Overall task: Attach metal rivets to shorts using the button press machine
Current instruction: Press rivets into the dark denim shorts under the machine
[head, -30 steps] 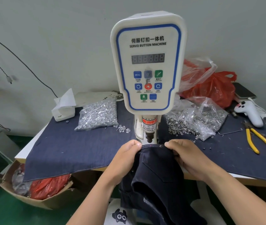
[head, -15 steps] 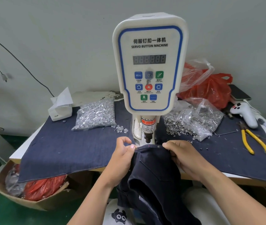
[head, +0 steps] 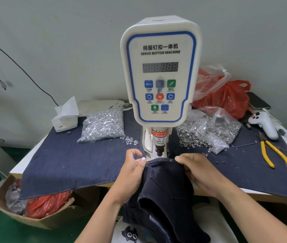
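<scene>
Left hand (head: 133,170) pinches the dark denim shorts (head: 163,186) at the waistband's 9 o'clock end, thumb touching a set rivet (head: 147,162); the band sits at 6 o'clock under the servo button machine (head: 160,71) punch (head: 159,151). Right hand (head: 194,170) pinches the 3 o'clock end by the other rivet (head: 171,160). Risk: fingertips near the punch could get pinched, and slack fabric would shift the red laser dot (head: 160,159) so the rivet lands off.

Left of the white servo button machine (head: 160,71), past a clear bag of silver studs (head: 103,126), bare navy denim cloth (head: 72,163) lies open. Right of it, a spilled bag of metal rings (head: 207,132) and yellow-handled pliers (head: 274,155) crowd the cloth.
</scene>
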Tool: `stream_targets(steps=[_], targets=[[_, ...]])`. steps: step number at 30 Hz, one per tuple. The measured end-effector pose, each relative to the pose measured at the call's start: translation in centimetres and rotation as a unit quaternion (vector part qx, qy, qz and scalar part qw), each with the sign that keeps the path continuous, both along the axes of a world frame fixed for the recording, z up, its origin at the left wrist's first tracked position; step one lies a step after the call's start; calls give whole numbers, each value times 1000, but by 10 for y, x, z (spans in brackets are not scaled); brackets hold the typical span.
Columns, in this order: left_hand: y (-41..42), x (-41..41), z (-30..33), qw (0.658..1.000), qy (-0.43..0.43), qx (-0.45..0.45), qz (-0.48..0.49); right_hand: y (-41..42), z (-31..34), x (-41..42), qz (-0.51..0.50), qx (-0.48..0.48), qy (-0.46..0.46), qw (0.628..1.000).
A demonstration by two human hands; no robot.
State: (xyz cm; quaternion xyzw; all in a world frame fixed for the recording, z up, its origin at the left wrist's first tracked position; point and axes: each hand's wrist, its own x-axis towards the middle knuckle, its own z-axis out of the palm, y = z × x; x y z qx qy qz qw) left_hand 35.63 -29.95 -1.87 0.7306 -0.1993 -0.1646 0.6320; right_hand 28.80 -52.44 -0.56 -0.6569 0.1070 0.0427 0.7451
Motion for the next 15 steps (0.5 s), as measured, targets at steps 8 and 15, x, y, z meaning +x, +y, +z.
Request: stream_targets(steps=[8,15], targets=[[0,1,0,1000,15,-2,5,-2,-2,1,0,-10,-1,1000],[0,1,0,999,29,-20,1,-2,-3,1,9,-7,-1,1000]])
